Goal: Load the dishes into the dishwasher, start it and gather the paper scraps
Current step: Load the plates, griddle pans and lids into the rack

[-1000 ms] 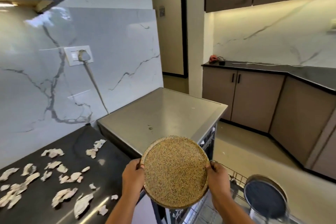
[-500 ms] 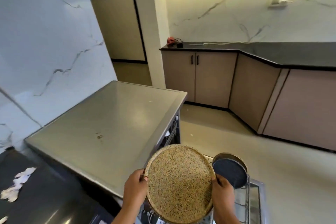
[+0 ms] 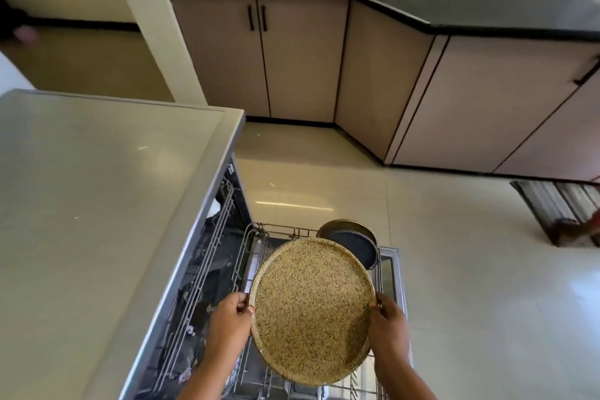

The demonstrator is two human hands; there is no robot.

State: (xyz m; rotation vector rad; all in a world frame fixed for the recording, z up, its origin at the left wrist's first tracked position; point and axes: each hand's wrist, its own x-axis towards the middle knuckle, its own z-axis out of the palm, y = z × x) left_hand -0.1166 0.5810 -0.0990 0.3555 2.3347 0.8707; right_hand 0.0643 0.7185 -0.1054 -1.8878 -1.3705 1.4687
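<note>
One steel dishwasher top (image 3: 97, 204) fills my left side. My two hands hold one plate between them. My left hand (image 3: 227, 318) grips its left rim, thumb on the face and fingers curled behind. The speckled plate (image 3: 311, 308) is round and shallow, sandy tan flecked with dark grains, with a thin raised lip. It is tilted face up above the single pulled-out wire rack (image 3: 282, 232). A second plate, the dark blue plate (image 3: 354, 247), stands on edge at the rack's far end. My right hand (image 3: 388, 325) clasps the right rim, fingers wrapped around it.
</note>
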